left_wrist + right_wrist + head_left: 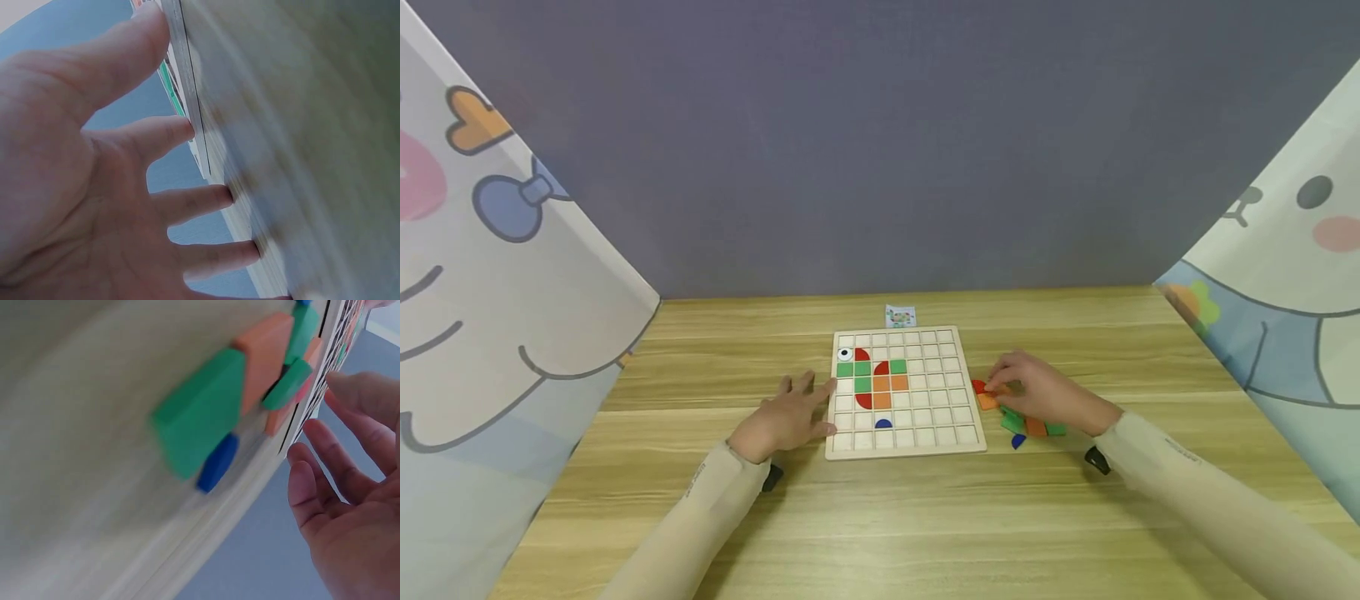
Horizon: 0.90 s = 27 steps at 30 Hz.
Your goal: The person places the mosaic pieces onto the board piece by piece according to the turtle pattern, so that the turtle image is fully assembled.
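The gridded board [906,454] lies flat on the surface [880,533] between the person's hands. At its left edge rests the left hand [786,421], its fingers spread and grasping nothing; thumb and index finger touch the rim, probably to keep the board from sliding. To the right of the board, the right hand [1037,387] reaches over the loose pieces [1012,420], fingers bent down by a red piece [979,387]; whether they pinch anything cannot be told. That pile, green, orange, red and blue, sits close beside the board's right edge, presumably for a short reach. Just beyond the board's far edge lies a small card [900,317] with a coloured picture too small to read, perhaps set there to stay visible.

The board's shallow compartments hold pieces mainly on its left side: a round eye piece [845,354] near the far left corner, green squares [862,384], orange squares [882,400] and rounded red pieces [864,401] clustered together, and a blue half-round [883,423] apart from these, closer to the near edge. Most compartments are unfilled.
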Available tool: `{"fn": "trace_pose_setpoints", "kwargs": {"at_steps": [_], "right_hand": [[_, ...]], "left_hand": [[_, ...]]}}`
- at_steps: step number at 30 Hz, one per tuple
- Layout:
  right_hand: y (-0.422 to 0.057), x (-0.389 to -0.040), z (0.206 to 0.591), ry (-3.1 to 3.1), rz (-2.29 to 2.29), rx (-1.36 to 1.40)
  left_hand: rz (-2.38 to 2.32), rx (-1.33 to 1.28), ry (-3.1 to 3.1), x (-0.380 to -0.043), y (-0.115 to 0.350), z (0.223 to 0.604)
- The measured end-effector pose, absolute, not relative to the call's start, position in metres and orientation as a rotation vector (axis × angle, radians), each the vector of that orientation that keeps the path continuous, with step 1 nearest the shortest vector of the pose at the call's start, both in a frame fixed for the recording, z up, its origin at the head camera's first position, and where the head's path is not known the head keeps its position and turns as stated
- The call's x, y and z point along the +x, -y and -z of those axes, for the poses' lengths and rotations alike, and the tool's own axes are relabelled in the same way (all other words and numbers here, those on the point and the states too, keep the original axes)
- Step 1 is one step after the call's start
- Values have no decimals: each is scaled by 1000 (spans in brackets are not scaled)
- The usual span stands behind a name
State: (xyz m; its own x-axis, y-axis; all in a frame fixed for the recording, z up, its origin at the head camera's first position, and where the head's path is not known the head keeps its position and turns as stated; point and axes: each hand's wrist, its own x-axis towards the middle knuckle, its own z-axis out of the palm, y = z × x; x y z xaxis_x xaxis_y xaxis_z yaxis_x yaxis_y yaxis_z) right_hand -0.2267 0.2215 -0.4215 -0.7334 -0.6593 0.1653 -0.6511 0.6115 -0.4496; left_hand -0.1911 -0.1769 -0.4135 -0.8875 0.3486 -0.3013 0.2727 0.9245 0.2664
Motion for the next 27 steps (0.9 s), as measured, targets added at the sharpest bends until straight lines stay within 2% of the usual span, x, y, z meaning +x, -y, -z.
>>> {"fn": "trace_pose_setpoints", "kwargs": {"at_steps": [16,27], "right_hand": [[-245,-204,427,-2807,792,-886],[-242,-202,427,-2868,725,-941]], "left_hand": [[-311,474,-2724,-190,177,410],[-286,478,-2731,-191,177,412]]}}
